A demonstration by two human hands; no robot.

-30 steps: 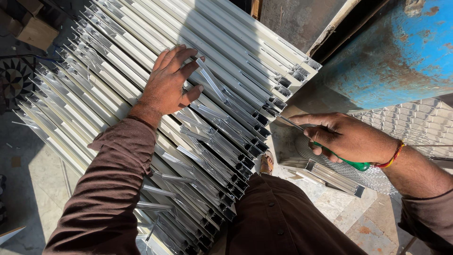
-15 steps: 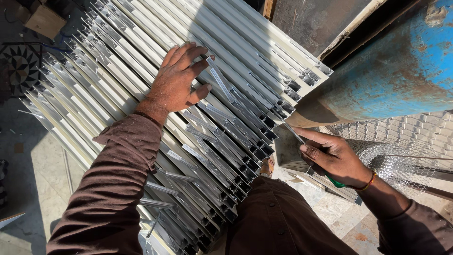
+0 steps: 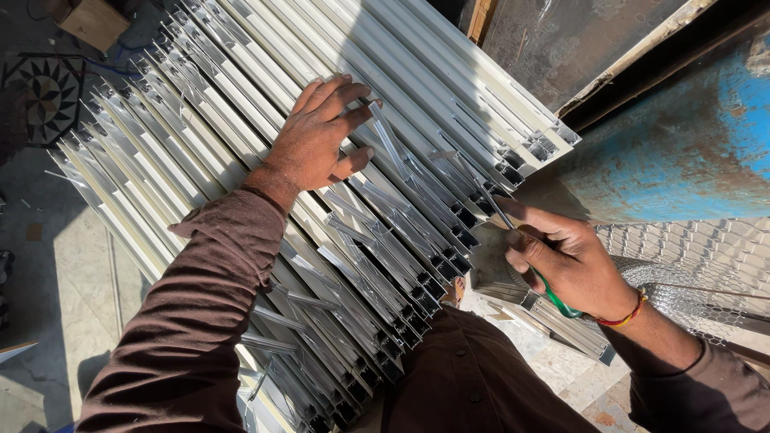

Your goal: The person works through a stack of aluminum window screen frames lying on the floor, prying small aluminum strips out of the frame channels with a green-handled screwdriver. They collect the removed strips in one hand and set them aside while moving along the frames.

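Observation:
A big stack of long white aluminium profiles (image 3: 241, 120) lies slanted across the view, cut ends toward me. My left hand (image 3: 321, 136) rests flat on top of the stack, fingers spread over one grey profile. My right hand (image 3: 565, 256) grips a green-handled screwdriver (image 3: 553, 297). Its metal shaft (image 3: 497, 210) points up-left at the open ends of the profiles. A red and yellow thread band circles my right wrist.
A blue rusty drum (image 3: 690, 136) stands at the right. Wire mesh (image 3: 706, 265) lies below it. Short profile offcuts (image 3: 561, 325) sit under my right hand. A cardboard box (image 3: 92, 20) and patterned floor tile (image 3: 44, 92) are at the top left.
My right hand has moved left and up with the screwdriver, bringing its tip to the profile ends. My left hand stays on the stack.

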